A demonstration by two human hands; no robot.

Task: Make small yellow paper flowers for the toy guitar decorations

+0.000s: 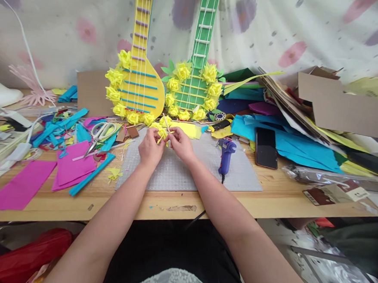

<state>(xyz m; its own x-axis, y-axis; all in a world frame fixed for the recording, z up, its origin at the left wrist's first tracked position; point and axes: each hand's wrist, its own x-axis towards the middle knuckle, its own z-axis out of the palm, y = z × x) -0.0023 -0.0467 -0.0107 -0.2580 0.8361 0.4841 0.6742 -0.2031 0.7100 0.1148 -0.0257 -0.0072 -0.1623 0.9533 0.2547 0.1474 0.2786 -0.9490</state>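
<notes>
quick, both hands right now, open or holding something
Left hand: closed, pinching yellow paper.
Right hand: closed, holding a thin stick.

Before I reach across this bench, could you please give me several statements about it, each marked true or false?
1. The left hand touches yellow paper. True.
2. The scissors lie right of the grey mat. False: the scissors lie left of the grey mat.
3. The glue gun is right of the right hand. True.
4. The phone's screen is lit. False: the phone shows a dark screen.
5. Yellow flowers edge the green instrument's body. True.
</notes>
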